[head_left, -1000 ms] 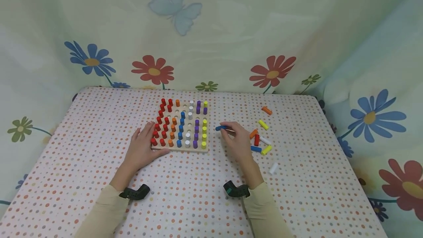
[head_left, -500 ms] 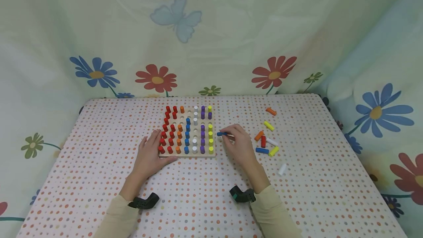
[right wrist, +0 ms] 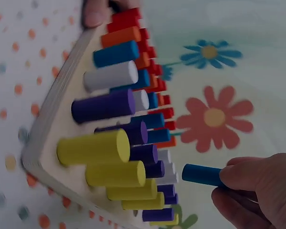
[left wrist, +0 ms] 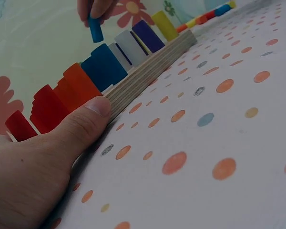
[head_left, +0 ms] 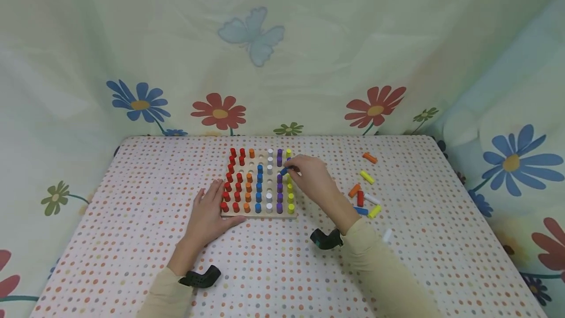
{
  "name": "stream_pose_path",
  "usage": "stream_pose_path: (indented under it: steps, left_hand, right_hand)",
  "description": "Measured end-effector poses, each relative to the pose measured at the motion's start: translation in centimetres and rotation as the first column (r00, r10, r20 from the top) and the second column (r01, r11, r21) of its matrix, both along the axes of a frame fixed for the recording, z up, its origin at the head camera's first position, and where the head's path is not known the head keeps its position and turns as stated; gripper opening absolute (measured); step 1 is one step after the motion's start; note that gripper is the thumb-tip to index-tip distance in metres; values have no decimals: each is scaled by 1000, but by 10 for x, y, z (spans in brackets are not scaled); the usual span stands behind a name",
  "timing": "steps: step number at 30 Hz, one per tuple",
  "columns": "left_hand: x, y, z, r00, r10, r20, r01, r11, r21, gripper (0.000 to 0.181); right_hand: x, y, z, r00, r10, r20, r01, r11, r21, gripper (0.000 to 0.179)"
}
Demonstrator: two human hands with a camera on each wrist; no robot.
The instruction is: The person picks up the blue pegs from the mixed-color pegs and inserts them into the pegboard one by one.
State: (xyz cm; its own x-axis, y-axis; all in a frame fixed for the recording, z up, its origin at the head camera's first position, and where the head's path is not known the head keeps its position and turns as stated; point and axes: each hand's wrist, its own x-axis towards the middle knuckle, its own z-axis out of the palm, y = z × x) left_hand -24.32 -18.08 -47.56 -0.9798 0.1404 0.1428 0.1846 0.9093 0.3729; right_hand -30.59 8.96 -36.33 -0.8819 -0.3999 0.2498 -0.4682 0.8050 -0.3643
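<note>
A wooden pegboard [head_left: 282, 216] stands on the table with upright pegs in columns: red, orange, blue, white, purple and yellow. Some holes are bare. My left hand [head_left: 205, 215] rests at its front left corner, fingers laid along the left side and thumb [left wrist: 78, 126] along the front edge. Between thumb and fingertips my right hand [head_left: 311, 175] pinches a blue peg [right wrist: 200, 175], tilted above the board's right part, over the purple and yellow columns. In the right wrist view the peg is apart from the standing pegs. The right hand covers some yellow pegs in the head view.
Loose pegs lie on the dotted tablecloth right of the board, among them a red peg [head_left: 360, 198], a blue peg [head_left: 361, 211] and a white peg [head_left: 387, 234]. An orange peg [head_left: 370, 158] lies farther back. A flowered curtain [head_left: 335, 63] hangs behind the table.
My right hand has carried the blue peg leftward, from beside the board to above its right columns. The left hand stays at the board's corner. The head view has shifted.
</note>
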Motion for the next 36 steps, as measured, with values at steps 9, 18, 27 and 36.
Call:
stream_pose_path:
  steps: [9, 18, 27, 36]
  left_hand:
    - [1, 0, 1, 1000, 4, -17, -4, 1000, 13, 120]
    - [2, 1, -1, 1000, 11, -25, -11, 1000, 6, 120]
    - [1, 2, 0, 1000, 8, -23, -8, 1000, 6, 119]
    - [1, 1, -1, 1000, 3, -11, -3, 1000, 13, 120]
  right_hand:
    - [-31, -31, 20, 976, 218, 23, -217, 947, 237, 15]
    - [-59, -59, 16, 961, 233, 148, -270, 904, 333, 21]
    - [-73, -69, 7, 937, 308, 164, -349, 849, 397, 19]
    - [-76, -73, 0, 930, 315, 188, -365, 840, 400, 19]
